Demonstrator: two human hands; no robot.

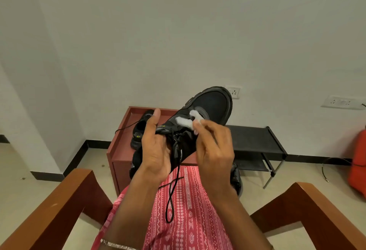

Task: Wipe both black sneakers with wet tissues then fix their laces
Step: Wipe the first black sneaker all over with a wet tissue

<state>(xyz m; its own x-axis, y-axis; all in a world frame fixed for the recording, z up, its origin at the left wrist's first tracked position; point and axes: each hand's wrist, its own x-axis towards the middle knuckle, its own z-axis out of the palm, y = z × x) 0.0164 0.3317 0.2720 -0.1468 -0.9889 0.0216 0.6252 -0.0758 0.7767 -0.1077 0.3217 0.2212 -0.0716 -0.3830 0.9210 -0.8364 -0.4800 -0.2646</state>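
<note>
Loose lace [172, 194] dangles over the lap from the sneaker [198, 129], gripped by the left hand [156, 146]. Right hand [213, 146] pinches the tissue [185, 121] against its upper. Second sneaker [141, 132] waits farther left; the lace could snag.

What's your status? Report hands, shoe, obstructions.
Left hand grips raised sneaker. Right hand pinches wet tissue against its upper. Lace dangling loose. Second sneaker waiting on red cabinet. Nothing obstructing.
</note>
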